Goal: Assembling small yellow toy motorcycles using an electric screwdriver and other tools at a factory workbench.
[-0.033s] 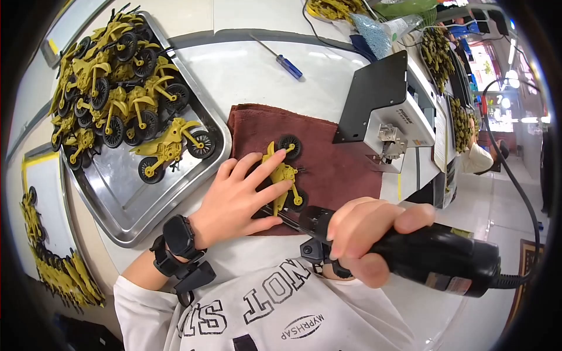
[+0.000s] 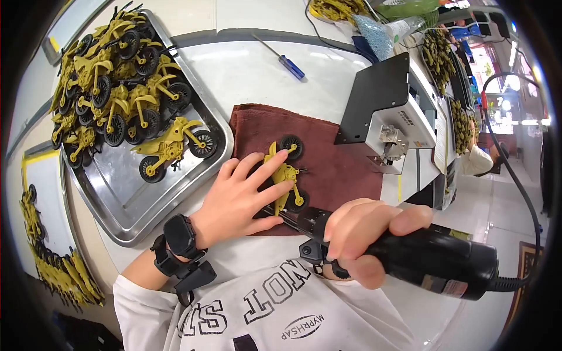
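The toy motorcycle (image 2: 285, 174) lies on its side on a maroon cloth (image 2: 345, 175), its body mustard-yellow plastic, smooth and moulded, its spoked wheels black. The cloth looks soft and matt, with a rough, folded edge towards the back, and it is spread over a glossy white worktop (image 2: 234, 73). To the left, a shiny metal tray (image 2: 132, 213) with rounded corners carries a tangled heap of similar motorcycles (image 2: 111, 93). Beyond the cloth lies a slim hand screwdriver (image 2: 291, 66) with a translucent blue handle, and to the right stands a boxy machine (image 2: 374, 108), black plate on one side, bright metal fittings at its front.

The left hand (image 2: 243, 190) comes in palm down with the fingers fanned, the index and middle fingertips laid across the yellow body; it pins the toy from above rather than closing round it. The thumb points across near the toy's lower end. The right hand (image 2: 366, 228) is wrapped firmly round a thick black electric screwdriver (image 2: 436, 260), held nearly level, its nose slanting leftward to the toy's near end. I can't tell whether the bit touches the plastic. A ribbed cable (image 2: 515, 282) leaves the tool's back end.
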